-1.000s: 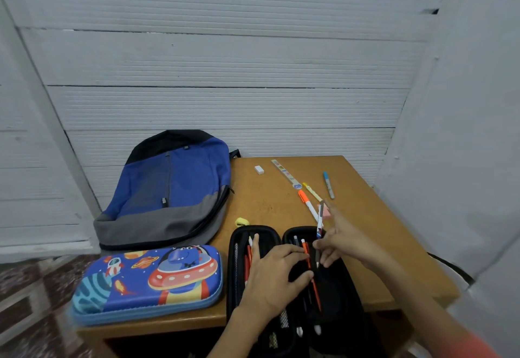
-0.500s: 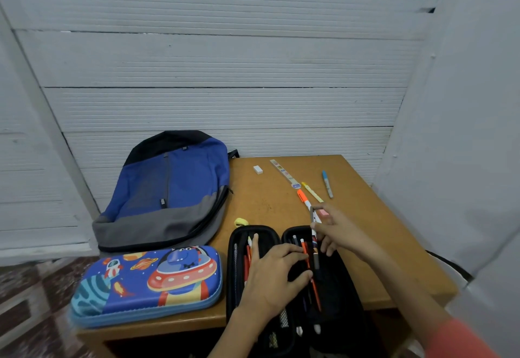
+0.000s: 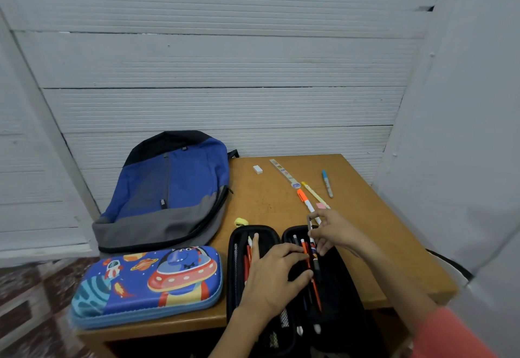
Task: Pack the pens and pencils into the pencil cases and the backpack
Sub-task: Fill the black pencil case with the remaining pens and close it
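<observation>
Nearest us, the black pencil case (image 3: 337, 295) lies open with its near end hanging over the table (image 3: 380, 259) edge. We judge that a hard push could tip it off, pens and all. Our left hand (image 3: 275, 279) lies across its middle, grip apart, fingers flat on the pens inside. Our right hand (image 3: 336, 234), grip clamped on a pen (image 3: 309, 221), angles it into the case's right half; so light a pinch may let it skid out. Just beyond, the orange highlighter (image 3: 304, 199) could be knocked by those fingers. Farther back wait the yellow pen (image 3: 312, 192), blue marker (image 3: 327, 183) and backpack (image 3: 168, 189).
</observation>
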Motion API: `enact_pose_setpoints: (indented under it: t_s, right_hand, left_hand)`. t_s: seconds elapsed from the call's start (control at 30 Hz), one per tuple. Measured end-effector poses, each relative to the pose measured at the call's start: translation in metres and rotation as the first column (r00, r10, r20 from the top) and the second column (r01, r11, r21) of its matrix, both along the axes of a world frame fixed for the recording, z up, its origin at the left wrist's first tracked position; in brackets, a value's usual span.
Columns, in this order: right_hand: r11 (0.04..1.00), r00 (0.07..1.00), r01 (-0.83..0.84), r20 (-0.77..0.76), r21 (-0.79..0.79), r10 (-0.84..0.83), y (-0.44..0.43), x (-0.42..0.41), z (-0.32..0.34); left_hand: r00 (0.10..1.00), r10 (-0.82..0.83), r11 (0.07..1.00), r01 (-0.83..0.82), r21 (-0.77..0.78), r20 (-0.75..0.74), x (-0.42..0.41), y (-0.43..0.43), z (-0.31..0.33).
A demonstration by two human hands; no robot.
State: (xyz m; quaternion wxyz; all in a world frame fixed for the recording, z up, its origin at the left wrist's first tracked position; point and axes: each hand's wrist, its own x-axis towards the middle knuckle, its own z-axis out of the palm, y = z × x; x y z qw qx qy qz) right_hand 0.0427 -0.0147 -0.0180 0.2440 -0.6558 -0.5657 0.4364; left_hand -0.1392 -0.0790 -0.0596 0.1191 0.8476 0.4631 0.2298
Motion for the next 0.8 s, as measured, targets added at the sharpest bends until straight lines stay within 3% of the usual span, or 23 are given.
enact_pose_setpoints:
  t_s: [0.27, 0.53, 0.63, 0.8]
  right_hand:
    - [0.999, 0.999, -0.021, -0.042, -0.035, 0.02, -0.004, 0.001, 0.0]
    - [0.991, 0.993, -0.094, 0.057, -0.095, 0.1, -0.008, -0.001, 0.0]
    - [0.972, 0.98, -0.185, 0.049, -0.143, 0.194, -0.015, -0.003, 0.003]
    - [0.975, 0.98, -0.189, 0.039, -0.118, 0.194, -0.021, -0.001, 0.004]
  left_hand:
    - [1.0, 0.006, 1.0, -0.006, 0.001, -0.011, 0.0, 0.001, 0.0]
    - [1.0, -0.004, 1.0, 0.004, 0.016, -0.017, 0.001, 0.001, -0.002]
    - [1.0, -0.006, 1.0, 0.006, 0.024, -0.017, -0.001, 0.001, -0.001]
    - [0.999, -0.004, 1.0, 0.005, 0.024, -0.044, -0.001, 0.001, 0.0]
